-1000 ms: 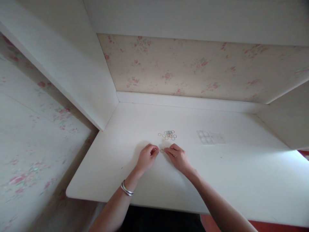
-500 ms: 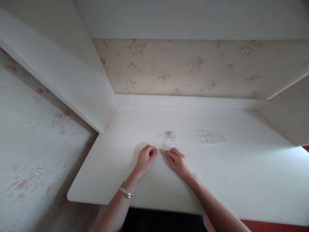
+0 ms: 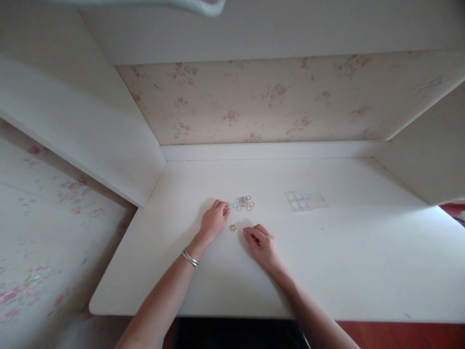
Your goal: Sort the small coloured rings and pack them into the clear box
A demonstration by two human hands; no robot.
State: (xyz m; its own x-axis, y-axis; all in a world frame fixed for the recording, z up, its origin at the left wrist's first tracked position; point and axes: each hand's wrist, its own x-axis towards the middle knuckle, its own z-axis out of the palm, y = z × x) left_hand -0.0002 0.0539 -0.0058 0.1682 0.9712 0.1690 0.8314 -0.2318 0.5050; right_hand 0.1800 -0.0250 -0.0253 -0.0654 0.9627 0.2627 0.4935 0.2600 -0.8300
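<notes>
My left hand [image 3: 215,218] is closed, its fingertips down on a thin single ring [image 3: 228,204] at the left side of a loose pile of rings [image 3: 244,203]. The fingers partly cover that ring. Nearer to me lies a small stack of gold-coloured rings [image 3: 233,228], between my two hands and touched by neither. My right hand [image 3: 263,244] rests on the table just right of the stack, thumb and fingertips pressed together with nothing visible in them.
A clear plastic compartment box [image 3: 307,200] lies open on the white table [image 3: 345,261], right of the pile. White panels [image 3: 119,145] rise at the left and back. A pale curved object [image 3: 203,6] crosses the top edge of view.
My left hand has moved forward to the single ring beside the pile. My right hand has let go of the gold-coloured stack and drawn a little to the right. The view has shifted.
</notes>
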